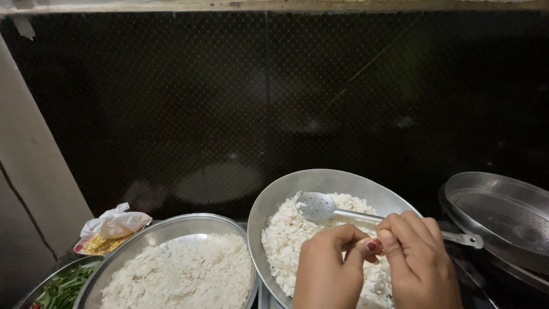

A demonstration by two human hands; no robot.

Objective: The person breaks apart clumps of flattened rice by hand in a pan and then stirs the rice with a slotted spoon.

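Dark mesh backing the tabletop; both hands, left hand and right hand, fingers pinched together, are picking over light, brittle rice flakes beside the skimmer.

Both hands meet low in the middle, over the near rim of a tilted steel bowl filled with white flattened rice. The left hand is curled, its thumb and fingers pinched together against the right hand, whose fingers fold around the handle of a perforated metal spoon. The spoon's round head lies on the flakes at the far side of the bowl. Just to the left sits a second steel bowl of the same flakes. Beyond it lies a plastic bag of yellow grains, and chopped greens fill the lower left corner. A steel sieve pan stands at the right.
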